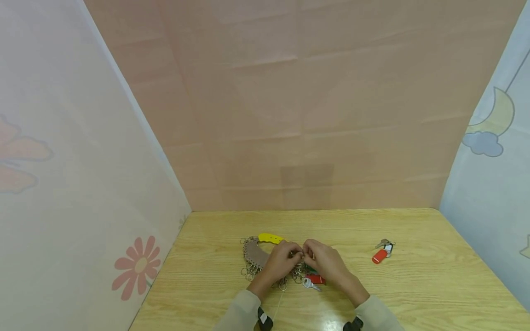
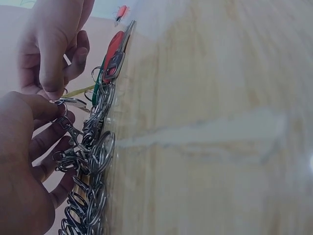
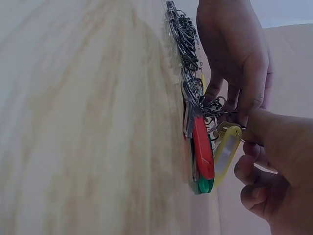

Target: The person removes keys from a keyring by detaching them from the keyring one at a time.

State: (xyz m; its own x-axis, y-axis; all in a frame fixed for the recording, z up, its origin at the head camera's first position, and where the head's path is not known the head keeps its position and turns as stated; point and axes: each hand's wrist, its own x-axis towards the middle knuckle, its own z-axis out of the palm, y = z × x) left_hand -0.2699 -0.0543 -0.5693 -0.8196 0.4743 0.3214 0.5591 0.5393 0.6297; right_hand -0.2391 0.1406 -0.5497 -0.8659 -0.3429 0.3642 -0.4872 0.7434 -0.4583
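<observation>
Over the table, my left hand (image 1: pixel 282 261) pinches a small metal key ring (image 2: pixel 59 102) between thumb and forefinger. Its other fingers spread behind the metal clasps (image 2: pixel 73 134). My right hand (image 1: pixel 329 263) meets it fingertip to fingertip and pinches the same ring. From there hang a yellow key tag (image 3: pixel 228 152) and a key (image 2: pixel 74 102). Below the hands lie a red key tag (image 1: pixel 316 279), a silver key (image 1: pixel 310 284) and a green tag (image 3: pixel 205 185). A curved grey-brown holder (image 1: pixel 254 253) edged with many rings lies partly under my left hand.
A yellow strip with holes (image 1: pixel 270 238) lies at the holder's far side. To the right, another bunch of keys (image 1: pixel 385 243) with a red tag (image 1: pixel 379 256) rests on the wooden table (image 1: pixel 430 285). Fabric walls (image 1: pixel 244 115) stand behind and at both sides.
</observation>
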